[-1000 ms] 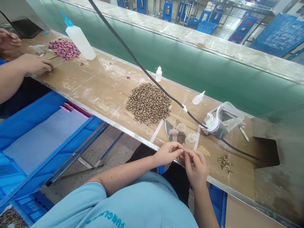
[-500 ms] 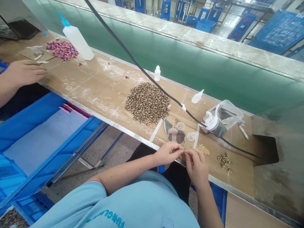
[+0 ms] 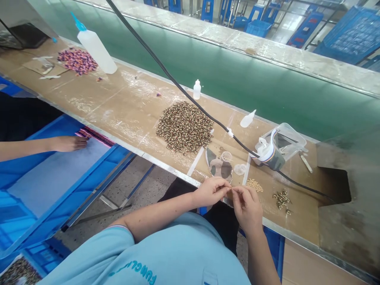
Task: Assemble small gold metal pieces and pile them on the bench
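Dropped off the bench top since the earlier frame, a co-worker's hand [image 3: 69, 143] now reaches out over a blue crate [image 3: 35, 174], well left of the bead heap [image 3: 184, 127]. The person's own hands have barely shifted, and both sit at the bench's near edge, just below and right of that heap. Their left hand [image 3: 211, 192] comes in from the left, their right hand [image 3: 246, 209] from below, and the two meet in front of the body. Thumbs and fingertips [image 3: 234, 189] on both are closed in a tight pinch, the tips almost touching. Whatever lies between them is too small to make out, so its long axis cannot be told, though the pinch itself sits just above the bench edge.

Tan beads [image 3: 254, 185] lie just right of the pinch, so the right hand is the nearer to them, while a camouflage scrap [image 3: 219, 168] lies just above the hands. Farther right of the heap stand a clear tub [image 3: 283, 144] and a small cluster of brown pieces [image 3: 281, 199]. A black cable [image 3: 190, 89] runs along the heap's far side, past a dropper bottle [image 3: 196, 90].
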Tool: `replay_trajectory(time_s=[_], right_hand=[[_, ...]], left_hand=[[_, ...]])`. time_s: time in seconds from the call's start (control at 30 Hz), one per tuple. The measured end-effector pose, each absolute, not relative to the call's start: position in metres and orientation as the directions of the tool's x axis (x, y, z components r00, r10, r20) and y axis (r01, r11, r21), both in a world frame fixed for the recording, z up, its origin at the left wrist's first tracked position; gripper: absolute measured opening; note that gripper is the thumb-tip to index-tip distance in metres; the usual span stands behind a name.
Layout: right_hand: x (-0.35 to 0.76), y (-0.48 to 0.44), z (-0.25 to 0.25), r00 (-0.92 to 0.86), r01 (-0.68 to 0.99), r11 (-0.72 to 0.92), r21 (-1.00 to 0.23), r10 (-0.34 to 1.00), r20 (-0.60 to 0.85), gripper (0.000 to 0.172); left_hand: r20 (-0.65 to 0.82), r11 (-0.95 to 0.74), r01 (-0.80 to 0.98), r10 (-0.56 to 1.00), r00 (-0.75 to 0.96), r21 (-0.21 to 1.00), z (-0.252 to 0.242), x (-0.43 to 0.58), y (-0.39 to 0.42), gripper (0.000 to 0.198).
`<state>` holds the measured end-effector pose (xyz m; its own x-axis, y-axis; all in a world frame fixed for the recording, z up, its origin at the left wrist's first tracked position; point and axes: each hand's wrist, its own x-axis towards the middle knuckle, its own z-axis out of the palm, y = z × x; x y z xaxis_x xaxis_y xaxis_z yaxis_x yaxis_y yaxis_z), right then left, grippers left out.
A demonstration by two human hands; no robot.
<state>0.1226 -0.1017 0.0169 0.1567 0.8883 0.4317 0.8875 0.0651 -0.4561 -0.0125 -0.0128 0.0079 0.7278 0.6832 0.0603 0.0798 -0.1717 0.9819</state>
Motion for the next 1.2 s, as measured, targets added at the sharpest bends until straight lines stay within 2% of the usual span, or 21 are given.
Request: replay_trajectory(time_s=[0.13, 0.27, 0.63, 1.2], right_hand=[[0.125, -0.105, 0.018, 0.129, 0.91, 0.065, -0.41, 0.895, 0.426, 0.013], [0.125, -0.106, 0.018, 0.101, 0.928, 0.077, -0.365, 0.89, 0.444, 0.013], [0.124, -0.105, 0.015, 0.12, 0.927, 0.063, -0.37, 0.885, 0.45, 0.012], [0.131, -0.107, 0.021, 0.038, 0.95, 0.101, -0.295, 0.902, 0.431, 0.016]], left_hand=[[0.152, -0.347, 0.119, 0.658, 0.738, 0.93, 0.005, -0.012, -0.014, 0.016], [0.194, -0.419, 0.124, 0.637, 0.746, 0.9, 0.001, -0.01, -0.017, 0.018], [0.2, -0.448, 0.137, 0.625, 0.755, 0.884, -0.001, -0.01, -0.018, 0.017], [0.179, -0.504, 0.167, 0.568, 0.803, 0.847, -0.004, -0.009, -0.02, 0.02]])
